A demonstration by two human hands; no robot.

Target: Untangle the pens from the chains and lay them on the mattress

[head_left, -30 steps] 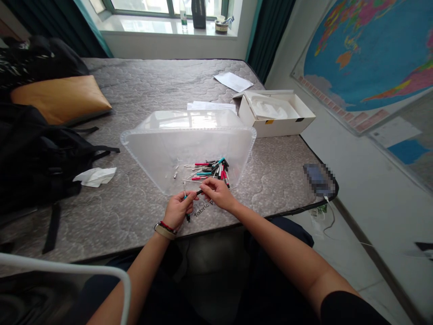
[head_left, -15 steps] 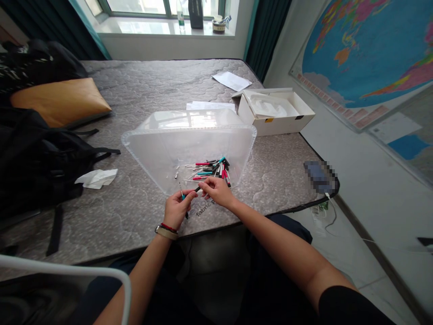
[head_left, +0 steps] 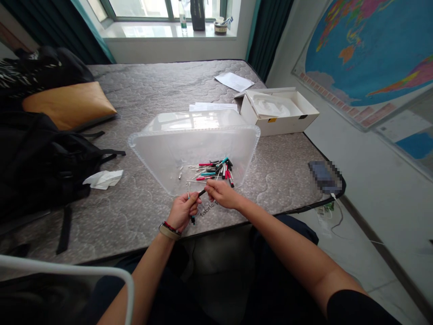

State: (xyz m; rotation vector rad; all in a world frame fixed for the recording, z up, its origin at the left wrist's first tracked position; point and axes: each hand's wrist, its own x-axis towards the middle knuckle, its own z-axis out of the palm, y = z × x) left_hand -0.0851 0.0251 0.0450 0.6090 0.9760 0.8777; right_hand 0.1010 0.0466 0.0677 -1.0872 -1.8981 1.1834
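Bedroom, from quilted mattress (head_left: 149,85) and curtains (head_left: 270,36)

The grey quilted mattress (head_left: 280,171) carries a translucent bin (head_left: 162,153), a white box (head_left: 287,126) (open), a black backpack (head_left: 37,153) and papers (head_left: 234,81).

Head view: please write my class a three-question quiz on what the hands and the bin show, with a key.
1. Which of these lie inside the plastic bin?
A) wall map
B) pens
C) backpack

2. True or false: the white box stands to the right of the plastic bin in the picture.

3. Fill in the missing colour: the slim piece held between the left hand and the right hand is ____.

Key: 1. B; 2. true; 3. black
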